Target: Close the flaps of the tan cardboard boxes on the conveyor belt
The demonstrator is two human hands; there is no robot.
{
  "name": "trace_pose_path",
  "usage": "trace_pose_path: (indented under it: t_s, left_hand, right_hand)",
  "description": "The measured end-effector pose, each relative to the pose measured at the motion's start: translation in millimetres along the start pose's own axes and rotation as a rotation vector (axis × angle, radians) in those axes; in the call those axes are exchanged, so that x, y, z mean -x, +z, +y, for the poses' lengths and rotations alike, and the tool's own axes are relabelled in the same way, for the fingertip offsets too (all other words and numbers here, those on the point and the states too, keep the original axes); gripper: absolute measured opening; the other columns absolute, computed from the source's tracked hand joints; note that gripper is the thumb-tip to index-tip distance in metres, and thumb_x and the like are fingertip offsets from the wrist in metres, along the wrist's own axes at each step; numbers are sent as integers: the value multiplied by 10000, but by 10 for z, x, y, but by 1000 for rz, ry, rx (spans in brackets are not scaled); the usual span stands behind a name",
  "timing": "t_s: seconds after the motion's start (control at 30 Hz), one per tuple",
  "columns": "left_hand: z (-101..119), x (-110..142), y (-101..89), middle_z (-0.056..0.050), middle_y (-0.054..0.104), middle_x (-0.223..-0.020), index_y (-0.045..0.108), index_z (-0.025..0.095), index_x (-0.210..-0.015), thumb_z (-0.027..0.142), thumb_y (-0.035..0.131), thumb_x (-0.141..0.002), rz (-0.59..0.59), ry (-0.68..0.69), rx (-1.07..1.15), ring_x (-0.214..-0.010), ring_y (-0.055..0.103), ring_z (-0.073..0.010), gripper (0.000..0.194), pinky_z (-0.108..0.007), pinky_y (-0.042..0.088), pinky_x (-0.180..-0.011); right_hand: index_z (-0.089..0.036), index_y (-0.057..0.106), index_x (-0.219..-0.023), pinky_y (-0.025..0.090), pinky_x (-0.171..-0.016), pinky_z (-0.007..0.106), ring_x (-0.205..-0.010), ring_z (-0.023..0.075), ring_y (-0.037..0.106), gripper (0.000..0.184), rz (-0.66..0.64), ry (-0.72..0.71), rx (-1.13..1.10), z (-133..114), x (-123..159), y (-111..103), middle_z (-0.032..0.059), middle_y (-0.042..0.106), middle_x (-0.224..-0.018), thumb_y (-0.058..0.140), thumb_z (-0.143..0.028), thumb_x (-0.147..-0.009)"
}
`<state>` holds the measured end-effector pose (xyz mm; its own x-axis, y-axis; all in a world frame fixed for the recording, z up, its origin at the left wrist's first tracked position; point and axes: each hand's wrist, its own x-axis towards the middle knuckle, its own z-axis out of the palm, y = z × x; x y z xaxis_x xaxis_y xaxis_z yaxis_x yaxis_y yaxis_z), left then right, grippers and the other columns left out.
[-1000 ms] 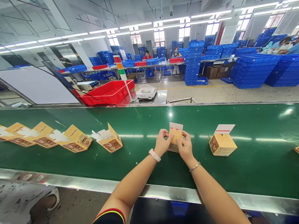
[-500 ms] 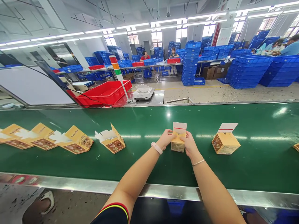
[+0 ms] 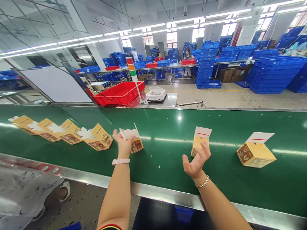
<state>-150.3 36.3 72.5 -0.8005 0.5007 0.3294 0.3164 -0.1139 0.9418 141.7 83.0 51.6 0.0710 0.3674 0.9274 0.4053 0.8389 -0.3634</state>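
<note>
On the green conveyor belt (image 3: 168,172), my left hand (image 3: 124,145) is spread in front of a small tan and brown carton (image 3: 137,146) whose top flaps stand up. Whether the fingers touch that carton I cannot tell. My right hand (image 3: 198,161) holds nothing, its fingers apart and curled upward. Just behind it, partly covered by the fingers, is a second carton (image 3: 196,143) with its inner flaps folded in and a white lid flap with a red line raised. Farther right sits a similar carton (image 3: 257,155), lid flap also up.
Several flap-open cartons (image 3: 98,139) stand in a row at the left of the belt. Beyond the far edge are a red bin (image 3: 120,93), a scale (image 3: 156,93) and a signal light pole (image 3: 132,71). A metal rail (image 3: 168,194) runs along the near edge.
Both hands have let go of the carton between them. My left hand has moved left to the flap-open carton; my right hand has drawn back. My view has shifted left.
</note>
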Motion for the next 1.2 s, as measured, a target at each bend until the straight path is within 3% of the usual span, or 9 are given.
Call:
trace_pose_path:
  t_s: [0.07,0.23,0.43,0.57,0.63,0.77,0.9,1.1,1.2]
  left_hand:
    - [-43,8,75,-141,447,-1247,240,221,-1223,158,736,-588,-167,-98,69,-1183,515,-302,808,-535,375,-1059]
    - [-87,480,518,-69,513,-1132,307,268,-1136,172,813,-526,-231,-111,105,-1076,590,-243,798,-455,475,-974]
    - [-1,1078,812,-90,587,-1122,532,207,-1082,328,871,-515,-522,61,84,-1050,586,-274,672,-454,490,-919]
    - [130,1086,835,-93,621,-1114,630,207,-753,363,703,-742,-559,241,-27,-1099,541,-283,173,-485,430,-989]
    - [207,1078,885,-96,631,-1049,590,199,-636,363,621,-802,-604,235,-20,-1035,570,-263,236,-464,456,-952]
    - [358,1109,1063,-63,616,-919,484,192,-687,291,647,-757,-623,-62,73,-854,611,-188,204,-332,518,-753]
    - [483,1033,1199,26,545,-781,437,206,-819,92,656,-657,-699,-404,72,-703,581,-118,295,-232,482,-629]
    - [525,815,1304,27,602,-781,469,223,-895,94,637,-638,-983,-704,1,-600,608,-138,333,-259,485,-527]
    - [515,820,1347,-35,662,-808,508,218,-937,165,630,-689,-1017,-622,-63,-658,660,-217,281,-354,524,-544]
  right_hand:
    - [-263,354,-1217,394,-1003,574,-1245,317,396,440,-66,-18,-54,-16,28,17,118,355,-1246,534,-264,-816]
    - [-242,391,-1328,447,-979,504,-1203,289,499,490,-449,-66,-142,-20,170,85,128,507,-1264,514,-270,-855]
    - [-241,523,-1335,356,-1021,581,-1323,349,391,484,-738,28,9,63,266,150,119,523,-1374,531,-368,-868]
    - [-269,688,-1054,397,-1009,514,-1166,285,535,255,-633,145,-102,81,205,175,79,642,-1173,481,-334,-919]
    - [-237,688,-915,452,-957,459,-1074,254,576,250,-498,222,-183,73,197,192,96,632,-1094,457,-332,-933]
    - [-209,535,-787,493,-894,422,-1014,243,565,213,-190,550,-219,137,284,237,102,548,-1025,592,-409,-834]
    - [-235,413,-933,546,-755,372,-902,214,582,361,-127,969,-327,339,407,315,41,504,-931,655,-412,-731]
    - [-247,378,-1013,554,-597,335,-760,206,615,373,-182,1048,-403,510,461,444,30,534,-876,604,-307,-721]
    - [-246,374,-1036,555,-686,366,-860,220,600,378,-149,1040,-364,498,421,416,59,524,-968,596,-354,-750]
